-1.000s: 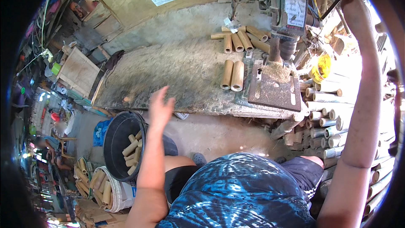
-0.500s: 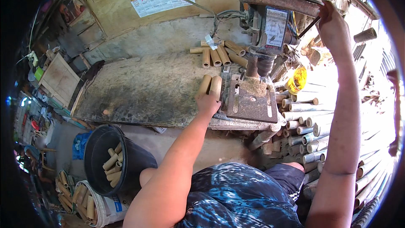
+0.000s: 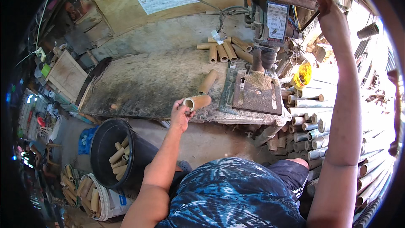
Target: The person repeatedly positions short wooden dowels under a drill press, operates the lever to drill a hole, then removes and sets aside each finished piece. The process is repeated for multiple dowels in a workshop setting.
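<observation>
My left hand (image 3: 180,115) grips a short hollow bamboo tube (image 3: 198,101) by its open end, holding it just above the front edge of the workbench (image 3: 139,86). A second bamboo tube (image 3: 208,81) lies on the bench beyond it, beside the drill press's metal table (image 3: 257,94). My right hand (image 3: 331,14) is raised high and closed on the feed lever (image 3: 312,19) of the drill press (image 3: 272,17). Several more cut tubes (image 3: 225,50) lie in a pile at the back of the bench.
A black bucket (image 3: 105,137) with several bamboo pieces stands on the floor at lower left, with a white bucket (image 3: 110,202) of pieces beside it. Long bamboo poles (image 3: 320,118) are stacked to the right. A wooden board (image 3: 67,76) leans at the left.
My left hand reached from over the floor to the bench, took one of two tubes lying by the drill table and drew it to the front edge. My right hand stayed on the lever.
</observation>
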The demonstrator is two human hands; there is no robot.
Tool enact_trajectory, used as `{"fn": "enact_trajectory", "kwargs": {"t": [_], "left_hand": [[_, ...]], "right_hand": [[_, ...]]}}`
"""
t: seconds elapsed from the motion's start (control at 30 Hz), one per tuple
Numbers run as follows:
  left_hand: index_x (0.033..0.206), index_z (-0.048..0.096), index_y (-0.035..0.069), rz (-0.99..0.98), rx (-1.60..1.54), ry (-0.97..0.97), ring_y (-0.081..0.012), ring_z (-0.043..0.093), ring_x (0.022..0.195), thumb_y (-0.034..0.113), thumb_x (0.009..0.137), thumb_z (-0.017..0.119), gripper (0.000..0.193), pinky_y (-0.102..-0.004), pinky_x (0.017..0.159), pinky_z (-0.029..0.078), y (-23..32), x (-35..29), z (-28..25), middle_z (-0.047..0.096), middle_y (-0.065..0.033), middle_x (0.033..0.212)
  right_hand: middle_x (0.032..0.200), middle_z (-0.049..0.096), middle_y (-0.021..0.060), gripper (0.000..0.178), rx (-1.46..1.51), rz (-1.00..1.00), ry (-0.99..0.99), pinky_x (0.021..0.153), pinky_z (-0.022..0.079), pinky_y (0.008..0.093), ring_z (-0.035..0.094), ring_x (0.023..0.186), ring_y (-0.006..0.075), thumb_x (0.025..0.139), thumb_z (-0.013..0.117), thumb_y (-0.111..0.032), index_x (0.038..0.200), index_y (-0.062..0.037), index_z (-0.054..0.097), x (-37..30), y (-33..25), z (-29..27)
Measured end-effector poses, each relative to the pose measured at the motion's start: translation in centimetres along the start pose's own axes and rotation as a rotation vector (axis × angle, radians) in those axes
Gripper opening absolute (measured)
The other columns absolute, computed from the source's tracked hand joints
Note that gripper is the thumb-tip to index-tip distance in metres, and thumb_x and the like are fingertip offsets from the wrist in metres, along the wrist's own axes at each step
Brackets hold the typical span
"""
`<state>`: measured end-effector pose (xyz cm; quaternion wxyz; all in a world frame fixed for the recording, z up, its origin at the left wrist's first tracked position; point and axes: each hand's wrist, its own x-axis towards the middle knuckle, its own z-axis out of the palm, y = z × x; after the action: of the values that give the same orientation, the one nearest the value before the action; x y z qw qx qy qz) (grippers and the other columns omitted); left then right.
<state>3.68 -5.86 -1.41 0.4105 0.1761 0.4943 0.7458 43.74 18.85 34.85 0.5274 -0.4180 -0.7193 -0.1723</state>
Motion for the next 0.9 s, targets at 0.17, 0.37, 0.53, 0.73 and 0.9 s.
{"fn": "enact_trajectory", "kwargs": {"t": [0.17, 0.37, 0.53, 0.73, 0.9], "left_hand": [[0.122, 0.047, 0.015, -0.200, -0.019, 0.057, -0.0220, 0.062, 0.074, 0.021, 0.083, 0.067, 0.044, -0.0337, 0.057, 0.049, 2.0, 0.4, -1.7, 0.059, -0.0117, 0.107], [0.122, 0.049, 0.014, 0.052, 0.622, 0.260, -0.0194, 0.061, 0.073, 0.031, 0.085, 0.074, 0.048, -0.0332, 0.055, 0.049, -1.4, 0.8, -2.2, 0.059, -0.0113, 0.103], [0.121, 0.053, 0.012, -0.126, 0.184, 0.202, -0.0162, 0.059, 0.067, 0.035, 0.085, 0.074, 0.048, -0.0279, 0.051, 0.047, -0.1, 0.3, -3.0, 0.060, -0.0095, 0.094], [0.115, 0.059, 0.014, -0.170, -0.130, -0.038, -0.0138, 0.054, 0.062, 0.042, 0.090, 0.068, 0.038, -0.0239, 0.049, 0.042, 5.7, -3.8, 0.8, 0.061, -0.0081, 0.082], [0.116, 0.059, 0.008, -0.297, -0.073, -0.267, -0.0117, 0.051, 0.058, 0.042, 0.094, 0.066, 0.041, -0.0220, 0.048, 0.040, 9.2, -5.8, 6.0, 0.060, -0.0071, 0.091]], "right_hand": [[0.119, 0.070, 0.0152, 0.033, -0.065, 0.111, -0.069, 0.091, 0.051, 0.0461, 0.066, 0.112, 0.0361, 0.103, 0.050, -0.026, 0.133, -0.0174, 0.059, -0.1, -0.7, -0.2], [0.117, 0.070, 0.0170, 0.031, -0.042, 0.097, -0.086, 0.091, 0.051, 0.0477, 0.065, 0.111, 0.0390, 0.103, 0.049, -0.028, 0.130, -0.0172, 0.059, -0.2, -1.1, -0.6], [0.112, 0.071, 0.0189, 0.030, -0.094, 0.116, -0.106, 0.088, 0.051, 0.0502, 0.065, 0.107, 0.0422, 0.104, 0.048, -0.029, 0.129, -0.0171, 0.059, -0.2, -1.3, -0.6], [0.110, 0.071, 0.0173, 0.026, -0.052, 0.095, -0.032, 0.085, 0.052, 0.0506, 0.066, 0.104, 0.0415, 0.103, 0.050, -0.029, 0.125, -0.0182, 0.060, -0.5, -1.7, -0.4], [0.113, 0.072, 0.0142, 0.025, -0.041, 0.121, -0.086, 0.087, 0.053, 0.0488, 0.067, 0.105, 0.0392, 0.103, 0.047, -0.027, 0.123, -0.0177, 0.060, -0.6, -2.3, -0.7]]}}
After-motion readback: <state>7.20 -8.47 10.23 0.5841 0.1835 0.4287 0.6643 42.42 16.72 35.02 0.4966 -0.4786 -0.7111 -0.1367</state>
